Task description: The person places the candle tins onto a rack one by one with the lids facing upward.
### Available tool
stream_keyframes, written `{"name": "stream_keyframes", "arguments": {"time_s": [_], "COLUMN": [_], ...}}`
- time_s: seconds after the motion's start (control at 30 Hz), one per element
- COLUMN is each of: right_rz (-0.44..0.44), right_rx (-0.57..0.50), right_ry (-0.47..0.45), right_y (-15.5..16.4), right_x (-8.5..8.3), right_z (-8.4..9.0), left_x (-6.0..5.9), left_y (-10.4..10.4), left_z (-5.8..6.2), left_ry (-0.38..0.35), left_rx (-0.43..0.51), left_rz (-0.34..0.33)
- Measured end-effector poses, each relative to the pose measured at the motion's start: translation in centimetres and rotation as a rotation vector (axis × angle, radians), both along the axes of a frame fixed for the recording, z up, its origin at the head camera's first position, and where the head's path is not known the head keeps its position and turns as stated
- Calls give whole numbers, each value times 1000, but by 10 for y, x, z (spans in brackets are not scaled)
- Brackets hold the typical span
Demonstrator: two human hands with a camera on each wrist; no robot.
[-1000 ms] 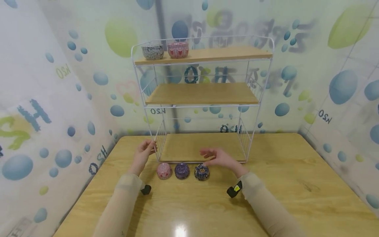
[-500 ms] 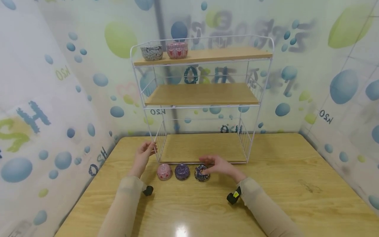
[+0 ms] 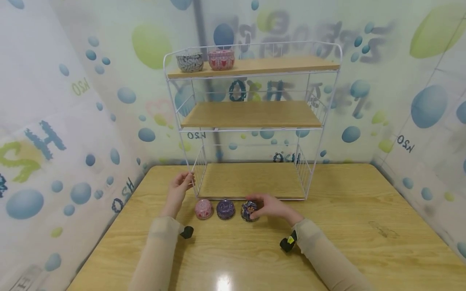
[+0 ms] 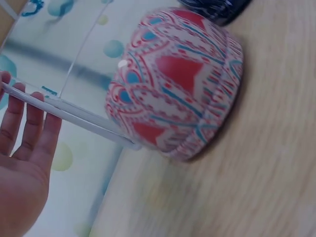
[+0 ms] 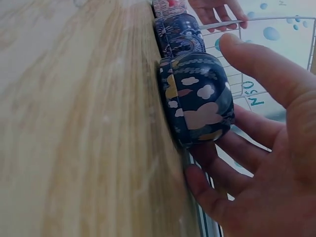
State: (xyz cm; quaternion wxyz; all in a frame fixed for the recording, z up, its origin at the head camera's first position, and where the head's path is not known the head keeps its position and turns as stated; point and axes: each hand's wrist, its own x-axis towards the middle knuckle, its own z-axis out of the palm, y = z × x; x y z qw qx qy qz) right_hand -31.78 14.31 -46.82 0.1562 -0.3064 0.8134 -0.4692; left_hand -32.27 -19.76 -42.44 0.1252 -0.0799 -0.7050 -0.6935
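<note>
Right hand [image 5: 284,158] curves around a rounded, glossy navy container [image 5: 200,96] with white clouds.

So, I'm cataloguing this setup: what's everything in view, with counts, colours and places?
table: one, light wood, across the lower view
wire rack: one, white, on the table
shelf boards: three, light wood, in the rack
leaf-print container: one, grey and white, top board, left end
upper heart-print container: one, pink and red, beside it
lower heart-print container: one, pink and red, table, left in row
purple container: one, purple, middle of row
cloud-print container: one, navy, right in row
walls: three, white, blue and green print, around
wrist devices: two, black, one per side
sleeves: two, cream, lower foreground
left grip: one, bare, pinching rack's left post
right grip: one, bare, at cloud-print container, hold unclear
</note>
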Motion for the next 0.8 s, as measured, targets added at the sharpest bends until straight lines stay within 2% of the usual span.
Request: {"name": "stream_keyframes", "arguments": {"time_s": [0.2,0.47,0.7,0.8], "right_rz": [-23,-11,-17,-22], "right_rx": [59,68,83,86], "right_ry": [24,22,37,48], "right_y": [-1,-3,-4,-4], "right_x": [0,-1,-1,0], "right_z": [-4,-11,-12,-12], "left_x": [1,2,-11,-13], "left_y": [4,6,-2,-1], "left_z": [4,4,-14,-18], "left_ry": [-38,-63,-57,-46], "left_rx": [28,42,87,73], "left_rz": [25,71,73,81]}}
